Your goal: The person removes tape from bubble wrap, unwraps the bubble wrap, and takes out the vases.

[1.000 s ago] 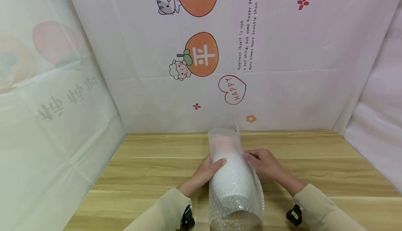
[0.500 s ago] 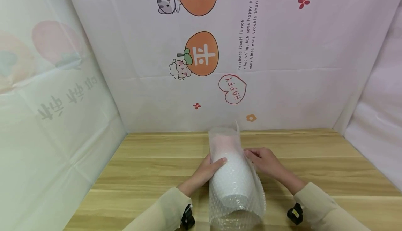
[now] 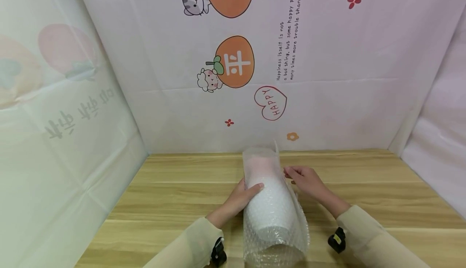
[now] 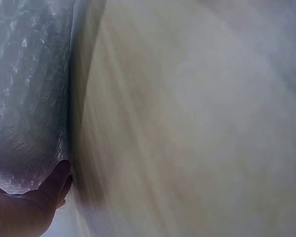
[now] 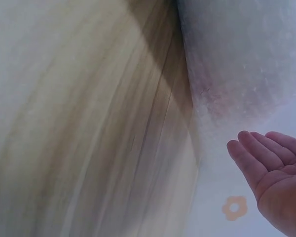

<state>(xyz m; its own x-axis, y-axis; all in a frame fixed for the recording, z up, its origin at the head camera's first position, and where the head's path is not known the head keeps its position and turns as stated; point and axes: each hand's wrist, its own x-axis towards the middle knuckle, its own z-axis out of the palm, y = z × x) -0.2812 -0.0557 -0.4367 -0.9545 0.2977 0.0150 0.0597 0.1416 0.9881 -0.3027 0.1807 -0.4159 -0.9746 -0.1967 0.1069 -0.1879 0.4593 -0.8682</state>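
Note:
A white, vase-shaped object (image 3: pixel 274 208) with a pinkish narrow end lies on the wooden table inside a loose wrap of clear bubble wrap (image 3: pixel 252 245). Its narrow end points to the back. My left hand (image 3: pixel 238 198) holds its left side, thumb on top and fingers down along the side; the left wrist view shows fingertips against the bubble wrap (image 4: pixel 27 89). Just right of the narrow end is my right hand (image 3: pixel 306 182). In the right wrist view this hand (image 5: pixel 278 170) has its fingers extended and loosely bent, with nothing held, beside the wrap (image 5: pixel 237 64).
The wooden table (image 3: pixel 174 203) ends at a white printed cloth (image 3: pixel 182 114) hanging behind it. Further cloths hang at the left (image 3: pixel 91 171) and right (image 3: pixel 437 150). The wrap's open near end reaches the bottom edge of the head view.
My right hand has come off the wrap's right edge and moved slightly up and away from it. The left hand and the wrapped object stay where they were.

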